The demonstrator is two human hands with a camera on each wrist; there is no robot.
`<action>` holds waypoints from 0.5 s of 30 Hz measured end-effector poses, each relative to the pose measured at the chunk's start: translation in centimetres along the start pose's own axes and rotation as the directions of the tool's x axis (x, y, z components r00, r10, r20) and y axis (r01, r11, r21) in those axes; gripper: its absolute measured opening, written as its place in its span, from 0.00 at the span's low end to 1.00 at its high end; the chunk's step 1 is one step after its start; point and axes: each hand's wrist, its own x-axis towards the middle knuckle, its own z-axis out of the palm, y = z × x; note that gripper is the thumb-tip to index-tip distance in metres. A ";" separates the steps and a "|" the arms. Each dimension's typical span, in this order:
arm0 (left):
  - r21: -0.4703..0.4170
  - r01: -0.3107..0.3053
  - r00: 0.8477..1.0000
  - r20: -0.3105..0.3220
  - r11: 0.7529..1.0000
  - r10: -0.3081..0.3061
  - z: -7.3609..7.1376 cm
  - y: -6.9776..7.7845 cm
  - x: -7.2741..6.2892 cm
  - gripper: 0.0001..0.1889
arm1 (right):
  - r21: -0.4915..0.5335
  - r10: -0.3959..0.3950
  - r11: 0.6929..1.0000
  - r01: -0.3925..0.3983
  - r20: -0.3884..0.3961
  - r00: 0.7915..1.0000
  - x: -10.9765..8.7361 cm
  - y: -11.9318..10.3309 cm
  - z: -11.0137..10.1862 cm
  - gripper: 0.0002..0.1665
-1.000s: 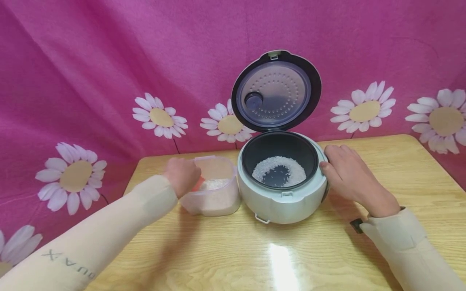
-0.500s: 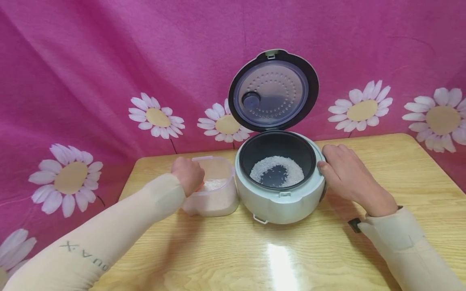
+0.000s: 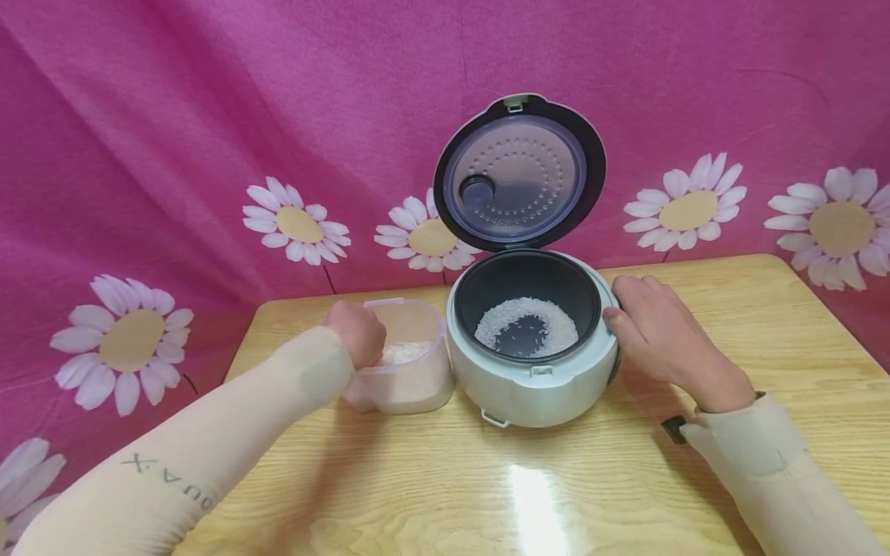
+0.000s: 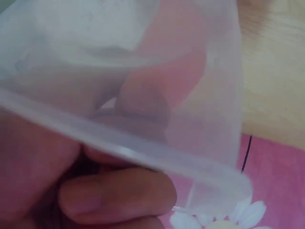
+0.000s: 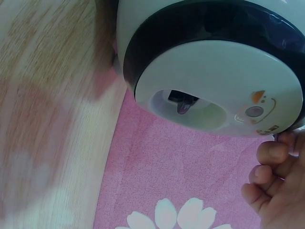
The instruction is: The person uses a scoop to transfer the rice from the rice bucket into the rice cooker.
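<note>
My left hand [image 3: 358, 333] is down in a translucent plastic container [image 3: 410, 390] of white rice, left of the cooker. It grips an orange-red scoop [image 4: 167, 71], seen blurred through the container wall in the left wrist view; in the head view the hand hides almost all of it. To the right stands a pale green rice cooker [image 3: 535, 398], its lid [image 3: 524, 174] raised. A ring of rice [image 3: 563, 328] lies in its dark inner pot [image 3: 487, 289], the middle of the pot's floor showing through. My right hand [image 3: 660, 332] holds the cooker's right rim, fingers curled at its edge [image 5: 274, 162].
Both vessels stand side by side near the back of a wooden table [image 3: 431, 479]. Behind the table hangs a pink cloth [image 3: 334, 100] with daisies. A wire handle or latch [image 3: 495, 418] sticks out low on the cooker's front.
My left hand has shifted slightly right and lower into the container, and the scoop, partly visible earlier, is now almost hidden. The right hand keeps its hold on the cooker.
</note>
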 end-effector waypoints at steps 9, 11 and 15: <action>-0.156 -0.050 0.995 0.076 0.987 0.063 0.2 -1.2 -0.5 0.09 | 0.003 0.004 1.000 -0.004 0.010 1.000 0.0 -0.1 0.1 0.11; -0.163 -0.046 0.995 0.081 0.985 0.060 0.3 -1.3 -0.5 0.08 | 0.000 0.002 1.000 -0.002 0.006 1.000 0.0 -0.1 0.1 0.11; -0.221 -0.024 0.992 0.118 0.975 0.051 0.2 -1.3 -0.5 0.06 | -0.002 -0.003 1.000 0.003 -0.001 1.000 0.0 0.0 0.1 0.10</action>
